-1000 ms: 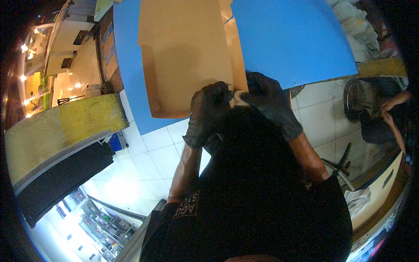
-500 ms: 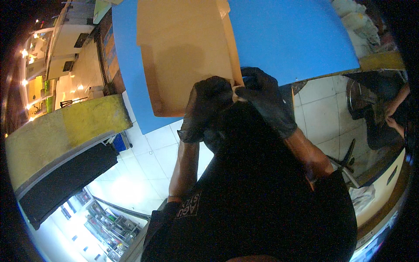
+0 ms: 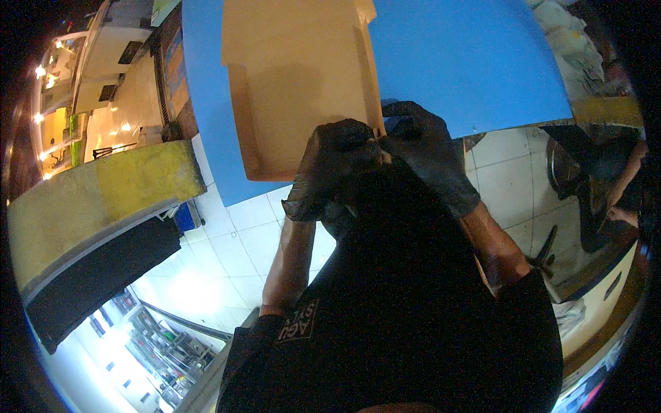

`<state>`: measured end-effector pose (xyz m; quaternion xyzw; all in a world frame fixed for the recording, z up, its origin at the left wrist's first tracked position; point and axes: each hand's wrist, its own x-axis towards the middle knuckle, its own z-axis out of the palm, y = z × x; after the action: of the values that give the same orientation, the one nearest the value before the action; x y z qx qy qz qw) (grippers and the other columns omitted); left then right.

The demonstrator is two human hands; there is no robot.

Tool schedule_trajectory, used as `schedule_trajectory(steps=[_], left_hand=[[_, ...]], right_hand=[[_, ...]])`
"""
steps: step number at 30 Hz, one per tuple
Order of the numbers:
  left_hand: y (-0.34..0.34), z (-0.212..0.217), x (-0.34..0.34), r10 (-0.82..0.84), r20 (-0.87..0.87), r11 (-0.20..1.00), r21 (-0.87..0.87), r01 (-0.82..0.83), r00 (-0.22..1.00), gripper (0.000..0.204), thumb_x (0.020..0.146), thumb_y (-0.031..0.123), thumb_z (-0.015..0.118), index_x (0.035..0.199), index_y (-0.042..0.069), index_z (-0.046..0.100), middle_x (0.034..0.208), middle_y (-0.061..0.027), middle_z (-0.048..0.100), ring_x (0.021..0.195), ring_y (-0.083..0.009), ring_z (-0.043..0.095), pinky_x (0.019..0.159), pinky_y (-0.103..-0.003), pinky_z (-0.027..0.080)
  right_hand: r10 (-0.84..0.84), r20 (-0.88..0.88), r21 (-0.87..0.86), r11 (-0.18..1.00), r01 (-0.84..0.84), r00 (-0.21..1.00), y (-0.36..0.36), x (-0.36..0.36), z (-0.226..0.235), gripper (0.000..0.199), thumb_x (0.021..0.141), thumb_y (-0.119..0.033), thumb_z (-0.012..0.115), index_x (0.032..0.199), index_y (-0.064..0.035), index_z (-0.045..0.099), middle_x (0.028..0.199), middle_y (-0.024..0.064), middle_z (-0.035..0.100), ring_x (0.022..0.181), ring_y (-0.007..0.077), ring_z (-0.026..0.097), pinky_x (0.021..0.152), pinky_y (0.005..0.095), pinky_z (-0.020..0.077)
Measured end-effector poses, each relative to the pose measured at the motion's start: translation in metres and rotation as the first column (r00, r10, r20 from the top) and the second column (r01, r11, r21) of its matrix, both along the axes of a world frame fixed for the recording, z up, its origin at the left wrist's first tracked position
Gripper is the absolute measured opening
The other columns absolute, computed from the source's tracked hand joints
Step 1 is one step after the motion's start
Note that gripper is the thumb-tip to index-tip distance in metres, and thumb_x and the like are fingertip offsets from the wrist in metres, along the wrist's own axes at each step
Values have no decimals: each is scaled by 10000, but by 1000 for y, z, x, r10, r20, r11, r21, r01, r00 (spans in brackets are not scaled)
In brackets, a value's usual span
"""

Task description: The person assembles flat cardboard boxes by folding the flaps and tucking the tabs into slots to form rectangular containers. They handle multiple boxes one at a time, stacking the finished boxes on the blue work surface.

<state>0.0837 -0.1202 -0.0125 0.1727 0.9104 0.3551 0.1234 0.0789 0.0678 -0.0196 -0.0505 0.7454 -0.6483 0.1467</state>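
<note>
A brown cardboard box with raised side walls lies open on a blue tabletop. Both my hands, in black gloves, meet at its near right corner. My left hand has its fingers curled over the near wall, pinching the cardboard. My right hand grips the same corner from the right, thumb and fingers closed on the folded edge. A small bit of cardboard shows between the fingertips; the rest of the corner is hidden by the gloves.
A yellow-topped counter stands at the left, over white floor tiles. Plastic bags lie beyond the table's right end. At the right edge another person's arm shows beside a dark round object.
My hands have shifted slightly right along the box corner and their fingers have drawn closer together. Less cardboard shows between them. The whole view has shifted a little.
</note>
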Motion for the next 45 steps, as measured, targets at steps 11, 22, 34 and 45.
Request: schedule_trajectory(steps=[11, 22, 34, 45], left_hand=[[15, 4, 3, 99, -78, 993, -60, -104, 992, 139, 780, 160, 599, 851, 53, 652, 805, -156, 653, 720, -335, 640, 651, -395, 504], [-58, 47, 67, 123, -109, 894, -420, -157, 986, 101, 809, 126, 553, 820, 60, 628, 770, -148, 614, 749, -339, 585, 658, -422, 467], [-192, 76, 97, 103, -486, 557, -695, -455, 868, 405, 752, 152, 641, 1149, 142, 565, 1187, -133, 532, 1128, -321, 465, 994, -439, 312], [11, 16, 5, -41, -164, 973, -232, 2, 986, 296, 752, 119, 567, 1040, 106, 636, 1052, -98, 633, 999, -281, 586, 931, -390, 419]], right_hand=[[52, 180, -66, 997, -40, 982, 9, -7, 3, 393, 811, -70, 628, 1178, -24, 496, 886, 97, 649, 747, 148, 628, 662, 285, 520], [55, -564, 425, 875, 232, 824, 34, -51, 5, 570, 750, -66, 663, 1276, -117, 450, 1241, 155, 496, 1111, 318, 504, 901, 417, 450], [509, -494, 727, 686, 14, 705, 61, -82, -19, 471, 728, -47, 618, 1190, -95, 539, 1232, 185, 495, 1123, 357, 486, 931, 416, 425], [442, -427, 616, 781, -104, 789, 70, -25, 5, 421, 693, -48, 609, 1106, -132, 603, 1111, 136, 592, 1005, 310, 565, 880, 398, 454]])
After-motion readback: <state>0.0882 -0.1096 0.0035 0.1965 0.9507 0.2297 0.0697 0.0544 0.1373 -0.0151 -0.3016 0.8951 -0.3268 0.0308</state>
